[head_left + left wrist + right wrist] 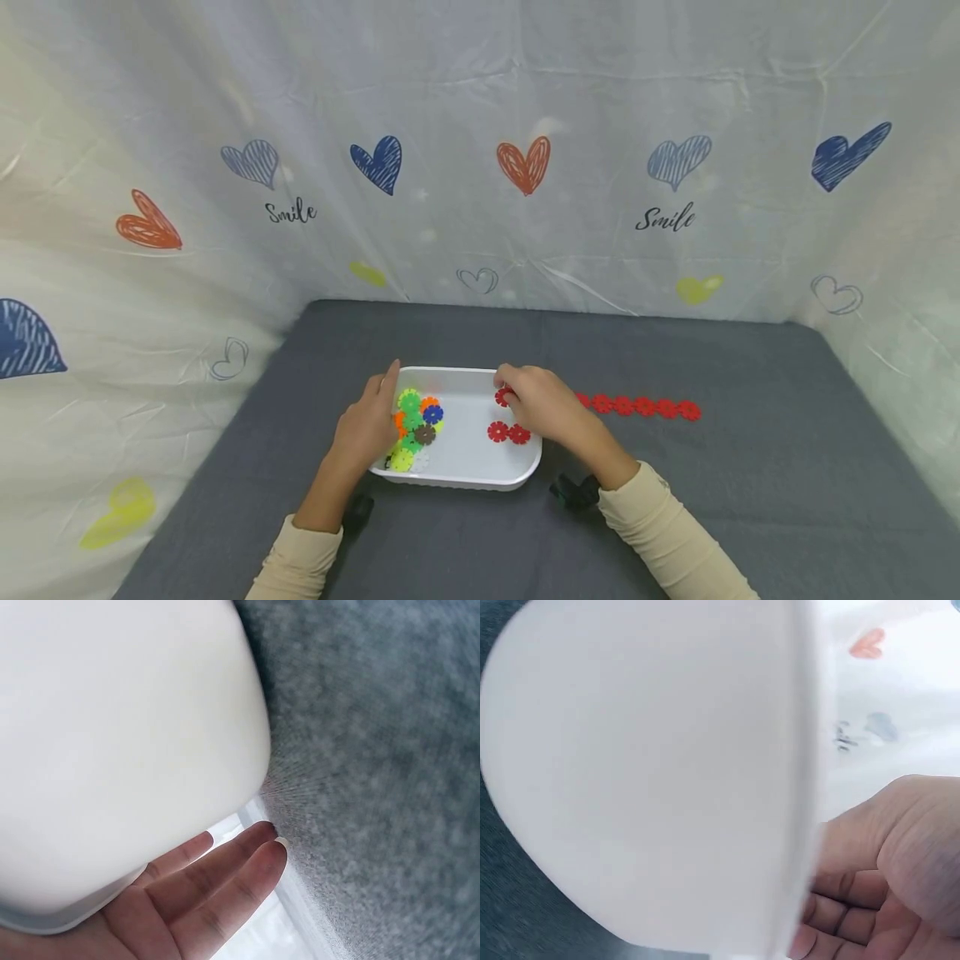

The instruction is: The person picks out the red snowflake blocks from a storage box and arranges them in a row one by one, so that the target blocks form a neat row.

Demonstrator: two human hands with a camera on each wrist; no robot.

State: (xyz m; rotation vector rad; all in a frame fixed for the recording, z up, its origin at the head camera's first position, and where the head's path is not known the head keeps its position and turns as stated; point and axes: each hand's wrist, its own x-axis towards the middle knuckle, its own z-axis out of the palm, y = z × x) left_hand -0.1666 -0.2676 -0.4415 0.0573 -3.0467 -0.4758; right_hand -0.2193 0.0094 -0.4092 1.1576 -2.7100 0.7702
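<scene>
Left hand [364,427] resting at white tray's [457,481] left edge; fingers extending nearly straight. Left forearm [321,498] slanting up from below tray's near left corner. Right hand [542,403] reaching over tray's right end from its right side; fingers curling. Right forearm [606,457] angling in from beyond tray's near right corner.
</scene>
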